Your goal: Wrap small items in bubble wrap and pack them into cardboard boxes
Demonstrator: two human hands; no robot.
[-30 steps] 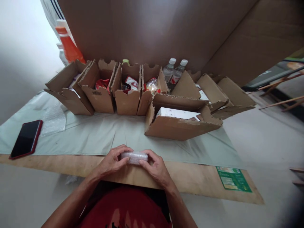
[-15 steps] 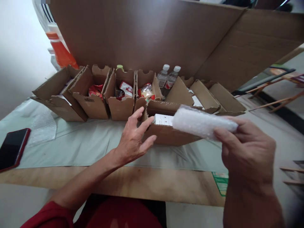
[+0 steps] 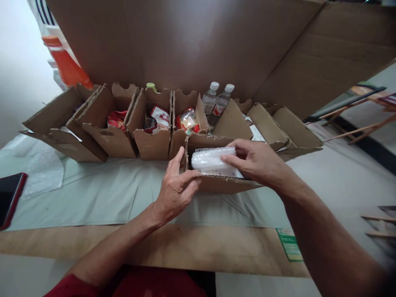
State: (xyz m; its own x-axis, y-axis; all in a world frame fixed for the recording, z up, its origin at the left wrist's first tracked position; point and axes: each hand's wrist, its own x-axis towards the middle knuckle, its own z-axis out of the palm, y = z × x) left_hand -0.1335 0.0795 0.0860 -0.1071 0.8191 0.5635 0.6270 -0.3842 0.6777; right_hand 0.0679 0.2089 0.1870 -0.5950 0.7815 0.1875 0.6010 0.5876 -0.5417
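Lowering a bubble-wrapped roll [image 3: 207,161] into the mouth of the foremost cardboard box [image 3: 222,185], a worker's right hand [image 3: 252,159] grips its 3 o'clock end between thumb and fingers. The left hand [image 3: 176,183], open with fingers spread, touches the box's 7 o'clock corner. A second ago both hands held the roll low over the edge of the counter [image 3: 108,194]; now it lies within the box walls, above a white carton [image 3: 237,174], but not yet released, so the placing appears unfinished. Two clear bottles [image 3: 218,105] stand at 12 o'clock beyond the box; a phone [image 3: 10,200] lies at 9 o'clock from the left hand.
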